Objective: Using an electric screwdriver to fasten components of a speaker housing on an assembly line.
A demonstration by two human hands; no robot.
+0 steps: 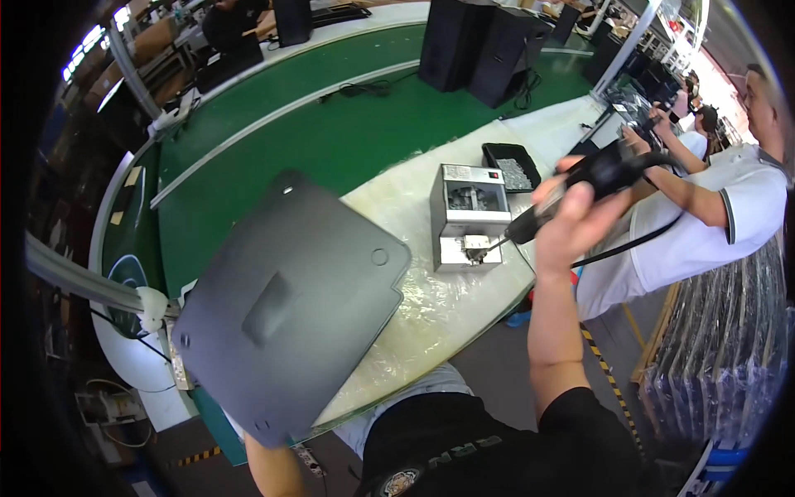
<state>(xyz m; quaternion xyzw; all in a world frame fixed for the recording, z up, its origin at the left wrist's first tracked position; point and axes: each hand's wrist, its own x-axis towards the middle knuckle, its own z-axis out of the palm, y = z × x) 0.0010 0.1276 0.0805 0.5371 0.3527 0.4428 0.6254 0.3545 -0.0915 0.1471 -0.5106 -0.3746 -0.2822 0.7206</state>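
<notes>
A large dark grey panel (323,248) with cut corners is tilted up at the left, over the edge of the workbench. My left forearm (273,468) runs up beneath its lower corner; the panel hides the fingers, but this hand appears to support it. My right hand (573,222) is closed around a black corded electric screwdriver (603,172). The screwdriver's thin bit points down-left, its tip at the front outlet of a silver screw feeder (474,220). Whether a screw is on the bit is too small to tell. Behind the feeder sits a black tray (530,184) holding small screws.
A green conveyor belt (273,141) curves past beyond the film-covered bench (389,348). Tall black speaker-like boxes (460,50) stand on it. At the right, a co-worker in a white shirt (704,224) stands close, near film-wrapped stacked sheets (712,356). A metal post (91,277) rises at left.
</notes>
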